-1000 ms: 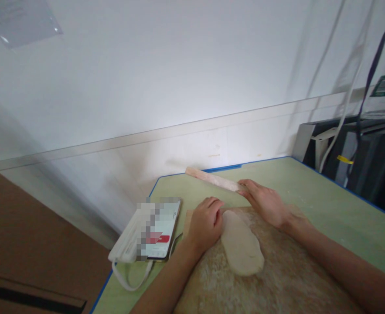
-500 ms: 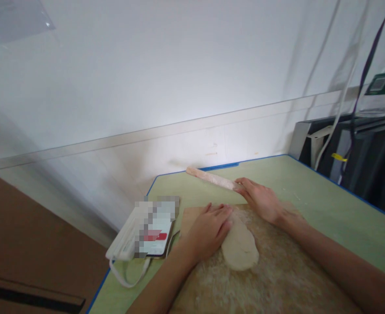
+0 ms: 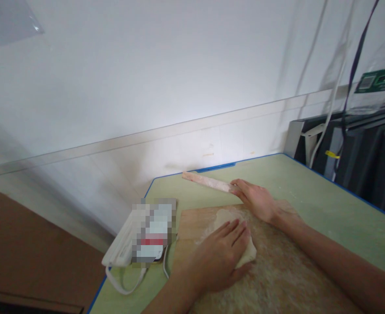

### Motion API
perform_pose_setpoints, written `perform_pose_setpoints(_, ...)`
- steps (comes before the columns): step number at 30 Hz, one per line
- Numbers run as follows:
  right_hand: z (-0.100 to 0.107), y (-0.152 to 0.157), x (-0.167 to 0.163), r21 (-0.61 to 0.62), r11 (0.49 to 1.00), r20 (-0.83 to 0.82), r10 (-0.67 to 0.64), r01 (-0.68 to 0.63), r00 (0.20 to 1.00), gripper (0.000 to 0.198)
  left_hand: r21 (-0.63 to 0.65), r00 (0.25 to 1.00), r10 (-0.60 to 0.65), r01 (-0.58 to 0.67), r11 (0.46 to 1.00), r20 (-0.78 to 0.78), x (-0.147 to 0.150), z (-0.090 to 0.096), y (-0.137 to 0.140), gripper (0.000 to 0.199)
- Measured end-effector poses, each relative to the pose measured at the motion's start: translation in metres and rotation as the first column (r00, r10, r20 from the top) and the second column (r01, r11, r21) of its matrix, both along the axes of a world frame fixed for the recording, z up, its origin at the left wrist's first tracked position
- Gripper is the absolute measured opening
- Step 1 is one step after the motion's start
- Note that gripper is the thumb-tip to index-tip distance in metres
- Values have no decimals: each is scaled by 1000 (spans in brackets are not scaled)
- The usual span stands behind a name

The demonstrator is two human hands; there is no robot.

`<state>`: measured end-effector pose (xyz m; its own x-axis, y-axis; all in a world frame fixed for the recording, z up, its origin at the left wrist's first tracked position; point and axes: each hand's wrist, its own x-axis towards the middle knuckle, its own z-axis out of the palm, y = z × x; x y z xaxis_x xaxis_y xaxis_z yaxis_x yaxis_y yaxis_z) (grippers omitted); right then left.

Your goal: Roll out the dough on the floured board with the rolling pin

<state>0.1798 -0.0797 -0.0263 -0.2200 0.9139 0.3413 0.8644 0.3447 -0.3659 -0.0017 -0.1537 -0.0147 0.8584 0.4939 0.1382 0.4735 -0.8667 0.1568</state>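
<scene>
A flattened piece of pale dough [image 3: 250, 252] lies on a floury wooden board [image 3: 189, 222]. My left hand [image 3: 226, 253] rests over the dough with its fingers laid out flat and the thumb apart, hiding much of it. In my right hand [image 3: 257, 198], beyond the board's far edge, is one end of a flour-dusted rolling pin [image 3: 207, 180]. The pin points to the left, towards the wall, away from the dough.
On the left of the green table [image 3: 326, 209] lie a phone [image 3: 156, 231] and a white device [image 3: 123, 244] with a strap. A white wall [image 3: 166, 148] stands behind. Dark panels [image 3: 369, 152] and a plastic bottle [image 3: 372, 91] are at the right.
My left hand has moved from the dough's upper left edge to the right and nearer me, and now covers its middle. The right hand still holds the rolling pin.
</scene>
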Motion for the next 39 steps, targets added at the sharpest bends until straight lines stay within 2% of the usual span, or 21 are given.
perform_pose_setpoints(5,0,1,1,-3,1000,15,-4,4,1000,25,71,963,114,-135,988,245,-3,-2,-3,39)
perform_pose_setpoints(8,1,1,0,-2,1000,17,-4,4,1000,25,143,921,80,-145,979,382,-6,-2,-4,39)
perform_pose_setpoints(10,1,1,0,0,1000,19,-5,5,1000,25,191,944,-41,-24,981,327,-5,-1,-7,43)
perform_pose_setpoints(12,0,1,0,7,1000,21,-9,9,1000,25,189,970,-172,139,972,169,0,0,-11,46)
perform_pose_setpoints(14,0,0,0,15,1000,23,-10,9,1000,25,143,974,-225,223,964,3,6,2,-16,43)
perform_pose_setpoints(17,0,0,0,21,1000,28,-10,10,1000,25,48,965,-229,237,970,-128,12,6,-19,44)
perform_pose_setpoints(20,-1,0,1,21,1000,36,-9,9,999,24,-20,954,-265,265,964,-142,11,8,-18,56)
perform_pose_setpoints(26,-2,1,0,19,1000,77,11,-13,997,24,-48,964,-228,223,974,-136,10,11,-21,50)
perform_pose_setpoints(31,0,-2,0,12,999,160,31,-33,987,24,-20,975,-214,213,977,-54,9,7,-21,50)
perform_pose_setpoints(35,5,-5,1,19,1000,225,-14,10,974,31,98,969,-244,239,966,45,6,0,-15,48)
perform_pose_setpoints(37,8,-6,2,25,999,250,-52,47,967,35,207,967,-199,165,964,157,4,-1,-12,45)
perform_pose_setpoints(39,13,-7,4,27,997,271,-77,72,959,38,294,948,-117,26,956,297,3,1,-9,36)
